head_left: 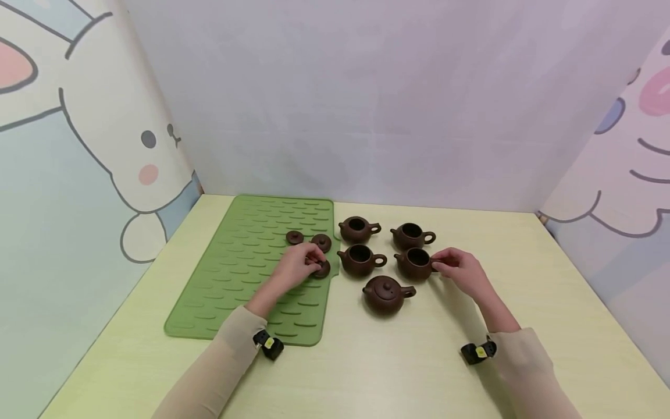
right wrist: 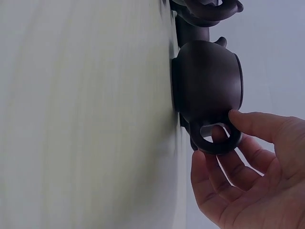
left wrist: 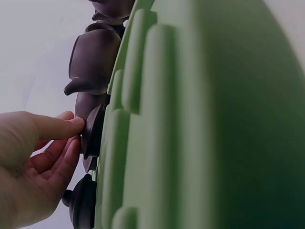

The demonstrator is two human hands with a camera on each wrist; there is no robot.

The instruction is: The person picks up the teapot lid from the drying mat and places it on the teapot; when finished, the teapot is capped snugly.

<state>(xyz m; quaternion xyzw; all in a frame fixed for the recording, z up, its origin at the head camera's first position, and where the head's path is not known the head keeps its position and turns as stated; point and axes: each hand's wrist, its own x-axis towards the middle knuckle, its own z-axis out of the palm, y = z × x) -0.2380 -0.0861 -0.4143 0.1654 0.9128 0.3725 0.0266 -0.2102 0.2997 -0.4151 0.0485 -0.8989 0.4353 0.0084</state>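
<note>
With thumb and fingertips, my left hand (head_left: 293, 269) pinches the knob of a dark brown teapot lid (head_left: 323, 270) low over the right edge of the green mat (head_left: 225, 273). In the left wrist view this lid (left wrist: 95, 131) sits a little tilted, its knob hidden behind the fingers. Two other lids, one small (head_left: 295, 237) and one larger (head_left: 321, 242), lie just beyond that hand. My right hand (head_left: 463, 272) grips the ring handle of an open brown teapot (head_left: 416, 269); the right wrist view shows the thumb on top of the handle (right wrist: 219, 145) and fingers beneath it.
Behind the gripped pot stands another lidless teapot (head_left: 410, 235). Two more lidless pots, a rear one (head_left: 356, 228) and a nearer one (head_left: 359, 262), stand beside the mat. A lidded teapot (head_left: 385, 295) sits in front. Walls rise behind and beside the pale table (head_left: 377, 372).
</note>
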